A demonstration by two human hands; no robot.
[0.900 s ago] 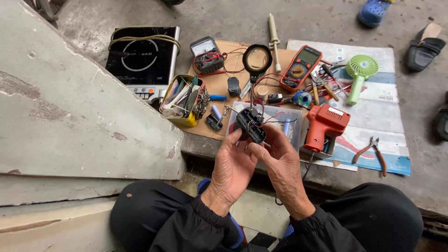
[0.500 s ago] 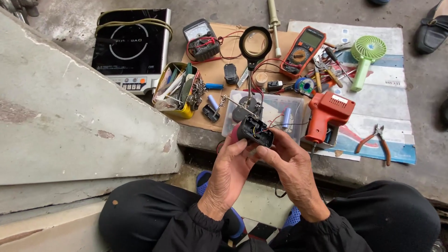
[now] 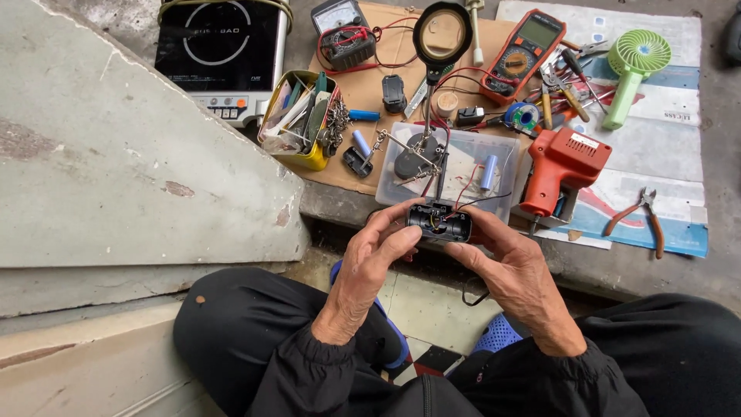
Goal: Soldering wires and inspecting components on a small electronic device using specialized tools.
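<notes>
Both hands pinch a small black plastic battery holder (image 3: 439, 222) between them: the left hand (image 3: 369, 266) grips its left end, the right hand (image 3: 513, 270) its right, thin wires trailing off. It hovers above the ledge's near edge, just before a clear plastic box (image 3: 463, 166). Right of that lies a boxy orange soldering gun (image 3: 562, 166).

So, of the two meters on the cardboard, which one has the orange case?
The digital multimeter right of the magnifier; the other meter is black.
</notes>
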